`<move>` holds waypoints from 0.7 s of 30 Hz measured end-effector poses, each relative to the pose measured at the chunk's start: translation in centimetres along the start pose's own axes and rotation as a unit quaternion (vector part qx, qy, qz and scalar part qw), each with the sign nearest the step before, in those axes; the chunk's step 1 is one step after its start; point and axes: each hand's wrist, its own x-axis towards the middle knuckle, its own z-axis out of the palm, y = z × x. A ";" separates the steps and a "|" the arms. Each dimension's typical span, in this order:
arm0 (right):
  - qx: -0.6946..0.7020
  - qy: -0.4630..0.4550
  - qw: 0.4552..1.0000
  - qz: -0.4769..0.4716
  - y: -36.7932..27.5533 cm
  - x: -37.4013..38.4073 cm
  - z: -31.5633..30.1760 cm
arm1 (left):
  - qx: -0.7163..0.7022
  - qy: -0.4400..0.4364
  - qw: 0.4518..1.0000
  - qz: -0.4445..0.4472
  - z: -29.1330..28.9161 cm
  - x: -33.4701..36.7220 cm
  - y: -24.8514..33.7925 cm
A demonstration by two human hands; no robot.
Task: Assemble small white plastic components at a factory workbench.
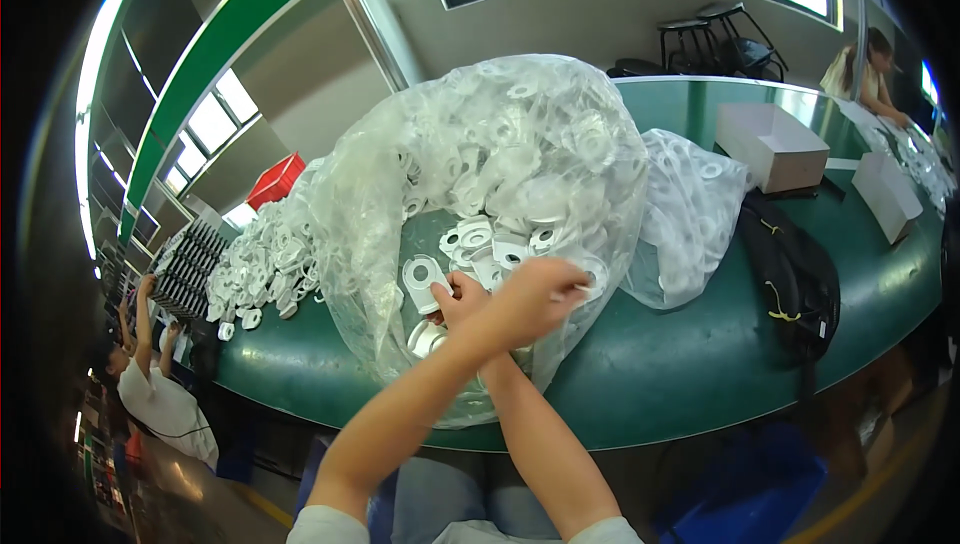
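My forearms cross over a large clear plastic bag (375, 234) that holds many white plastic parts (475, 234). My right hand (462, 299), reaching to the left of the other, is closed on a flat white plastic part with a round ring (424, 279). My left hand (535, 299) crosses above the right wrist, over the right side of the bag's opening. Its fingers look curled but are smeared by motion, so whether they hold anything cannot be made out. Another white part (427, 339) lies just below my right hand.
Loose white parts (265, 264) are heaped on the green table (640, 384) at left, near a red bin (276, 180). To the right are another filled bag (685, 224), a black bag (790, 274) and an open box (790, 159). Other people sit at both ends.
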 end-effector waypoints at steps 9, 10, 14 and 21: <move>0.155 -0.074 0.980 0.103 -5.9 -1.5 -0.6 | 0.055 0.016 0.998 0.012 10.3 6.9 -0.5; 0.152 -0.075 0.980 0.105 -6.0 -1.6 -0.5 | 0.073 0.024 0.997 -0.002 10.5 6.8 -0.5; 0.153 -0.085 0.977 0.121 -5.7 -1.6 -0.3 | 0.104 -0.003 0.994 -0.030 10.4 6.8 -1.1; 0.168 -0.082 0.974 0.126 -5.3 -1.9 0.2 | 0.173 -0.084 0.981 0.024 8.0 6.0 -1.8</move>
